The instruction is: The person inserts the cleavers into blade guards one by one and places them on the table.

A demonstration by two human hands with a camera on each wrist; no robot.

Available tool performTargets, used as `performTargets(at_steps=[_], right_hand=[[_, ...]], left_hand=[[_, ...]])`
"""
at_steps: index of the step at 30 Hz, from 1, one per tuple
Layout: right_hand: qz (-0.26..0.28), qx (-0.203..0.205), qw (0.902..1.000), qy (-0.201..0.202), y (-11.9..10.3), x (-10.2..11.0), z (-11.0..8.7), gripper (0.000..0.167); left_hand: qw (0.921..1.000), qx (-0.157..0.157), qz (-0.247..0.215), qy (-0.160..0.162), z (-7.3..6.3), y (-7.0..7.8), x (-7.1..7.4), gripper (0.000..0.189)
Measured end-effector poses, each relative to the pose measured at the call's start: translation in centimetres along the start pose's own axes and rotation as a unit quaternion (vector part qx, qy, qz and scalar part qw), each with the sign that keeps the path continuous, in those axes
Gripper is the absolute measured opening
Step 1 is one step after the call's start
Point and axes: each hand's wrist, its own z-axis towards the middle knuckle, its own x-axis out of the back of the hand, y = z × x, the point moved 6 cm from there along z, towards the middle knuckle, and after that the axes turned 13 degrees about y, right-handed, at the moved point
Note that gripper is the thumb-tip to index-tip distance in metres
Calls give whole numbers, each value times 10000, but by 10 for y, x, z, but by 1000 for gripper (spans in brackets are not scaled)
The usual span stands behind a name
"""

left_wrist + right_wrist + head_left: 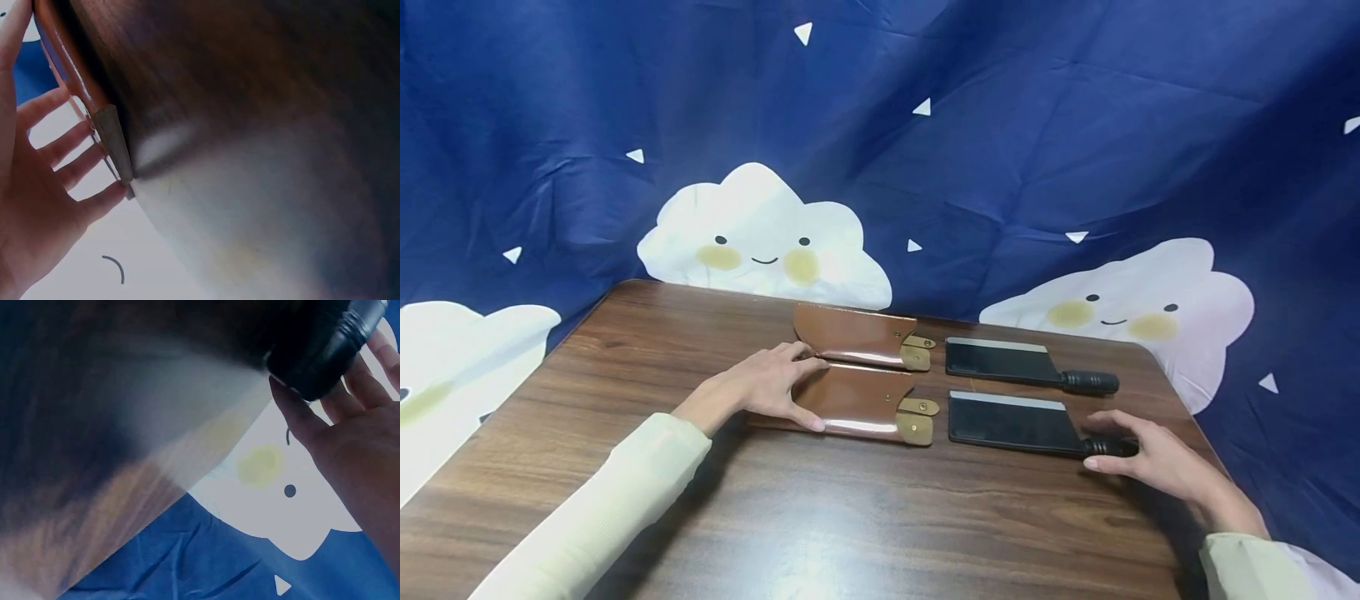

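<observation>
Two glossy brown leather cleaver sheaths with tan snap straps lie one behind the other: the near sheath (857, 398) and the far sheath (853, 333). My left hand (771, 383) spans the left end of the near sheath, thumb by its front edge and spread fingers by its back edge. To the right lie two black cleavers with a pale strip along the blade's upper edge, the near cleaver (1011, 423) and the far cleaver (1000, 361). Around the near cleaver's black handle (319, 350) my right hand (1157, 454) is loosely arched, thumb in front and fingers behind.
All of it lies on a brown wood-grain table (820, 517). Behind the table hangs a blue curtain (1000, 150) with white smiling clouds and small triangles. The handle of the far cleaver points right, toward the table's right edge.
</observation>
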Motion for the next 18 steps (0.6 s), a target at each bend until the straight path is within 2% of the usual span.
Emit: performTargets(at_steps=[2,8,12,18], right_hand=[[0,-75,10000,-60,3,-2,0,69],[-173,6,9998,-64,7,-4,4,51],[-95,96,9999,-2,6,-7,6,41],[-45,189,9998,37,6,-10,7,33]], left_hand=[[10000,-1,22,-83,0,0,-2,114],[9995,-53,119,-303,-2,-1,-3,118],[9990,-107,146,-408,-4,0,-4,120],[9985,-142,146,-515,-7,-1,-5,121]])
